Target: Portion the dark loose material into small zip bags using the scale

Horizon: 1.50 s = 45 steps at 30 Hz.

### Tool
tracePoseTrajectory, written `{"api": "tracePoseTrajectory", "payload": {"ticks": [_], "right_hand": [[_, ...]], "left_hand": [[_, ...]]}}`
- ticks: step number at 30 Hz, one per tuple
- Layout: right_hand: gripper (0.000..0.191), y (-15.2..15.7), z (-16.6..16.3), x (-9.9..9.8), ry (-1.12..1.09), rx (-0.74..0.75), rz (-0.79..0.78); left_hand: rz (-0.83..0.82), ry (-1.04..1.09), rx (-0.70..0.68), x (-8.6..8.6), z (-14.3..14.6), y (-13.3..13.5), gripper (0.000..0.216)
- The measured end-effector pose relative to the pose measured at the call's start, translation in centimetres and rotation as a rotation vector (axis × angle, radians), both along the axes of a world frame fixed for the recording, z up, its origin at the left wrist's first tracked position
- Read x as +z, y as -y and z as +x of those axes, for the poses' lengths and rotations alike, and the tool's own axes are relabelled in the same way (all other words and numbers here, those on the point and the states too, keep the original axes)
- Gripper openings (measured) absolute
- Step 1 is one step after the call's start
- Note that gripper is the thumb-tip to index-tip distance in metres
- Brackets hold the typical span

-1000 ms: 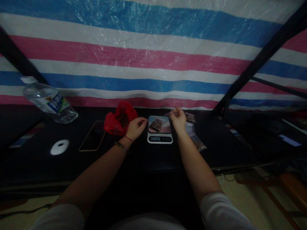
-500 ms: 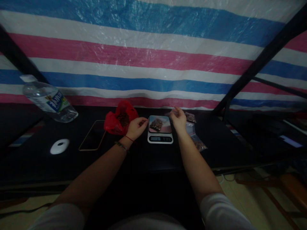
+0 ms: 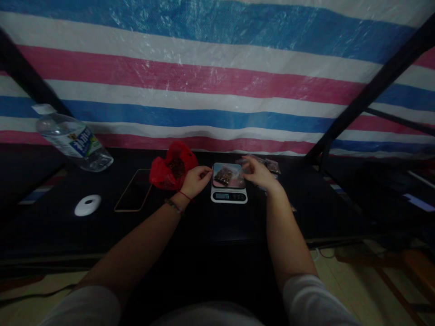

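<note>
A small digital kitchen scale (image 3: 229, 196) stands in front of me with its display lit. On its shiny platform lies a clear zip bag (image 3: 223, 176) with dark brown bits inside. My left hand (image 3: 196, 182) is at the scale's left edge, thumb and fingertips drawn together; whether anything is between them is too small to tell. Over the platform's right edge reaches my right hand (image 3: 260, 174), its fingers apart, close to the bag's clear end. A red plastic bag (image 3: 159, 177), open at the top, holds more brown pieces (image 3: 176, 167) beside my left hand.
More filled zip bags (image 3: 273, 165) lie to the right, partly behind my right arm. A phone (image 3: 133, 190), a white oval object (image 3: 87, 205) and a tilted plastic bottle (image 3: 76, 140) are on the left. Dark frame posts and a striped sheet (image 3: 204, 81) stand behind the table.
My right hand has moved from the bags right of the scale to the platform's right edge, and its forearm now covers more of those bags. My left hand stays beside the scale.
</note>
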State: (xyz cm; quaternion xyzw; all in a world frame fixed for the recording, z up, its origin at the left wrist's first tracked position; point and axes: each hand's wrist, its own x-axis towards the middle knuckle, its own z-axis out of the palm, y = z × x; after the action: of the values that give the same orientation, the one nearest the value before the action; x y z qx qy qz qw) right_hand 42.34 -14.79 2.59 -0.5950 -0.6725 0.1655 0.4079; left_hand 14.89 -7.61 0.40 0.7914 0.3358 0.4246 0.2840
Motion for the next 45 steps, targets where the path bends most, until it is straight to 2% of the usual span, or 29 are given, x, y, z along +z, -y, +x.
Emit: {"api": "tracePoseTrajectory", "payload": {"ticks": [4, 7, 11, 14, 22, 41, 45], "right_hand": [[0.073, 0.2, -0.8, 0.2, 0.033, 0.03, -0.04], [0.07, 0.2, -1.0, 0.7, 0.067, -0.006, 0.079], [0.035, -0.2, -0.6, 1.2, 0.015, -0.32, 0.39], [0.028, -0.5, -0.3, 1.1, -0.044, -0.474, 0.478], [0.027, -0.9, 0.2, 0.2, -0.024, -0.551, 0.465], [0.028, -0.9, 0.3, 0.2, -0.005, -0.568, 0.394], [0.028, -0.6, 0.0, 0.5, 0.011, -0.543, 0.328]], "left_hand": [[0.002, -0.014, -0.005, 0.0, 0.0, 0.0, 0.019], [-0.026, -0.001, -0.012, 0.0, 0.1, 0.0, 0.02], [-0.038, 0.033, -0.015, 0.0, 0.1, -0.1, 0.019], [-0.049, 0.042, -0.017, 0.0, 0.1, -0.1, 0.019], [-0.051, 0.031, 0.01, 0.4, 0.1, 0.2, 0.018], [-0.072, 0.034, 0.011, 0.4, 0.0, 0.1, 0.019], [-0.035, 0.028, 0.008, 0.5, 0.0, 0.2, 0.018]]}}
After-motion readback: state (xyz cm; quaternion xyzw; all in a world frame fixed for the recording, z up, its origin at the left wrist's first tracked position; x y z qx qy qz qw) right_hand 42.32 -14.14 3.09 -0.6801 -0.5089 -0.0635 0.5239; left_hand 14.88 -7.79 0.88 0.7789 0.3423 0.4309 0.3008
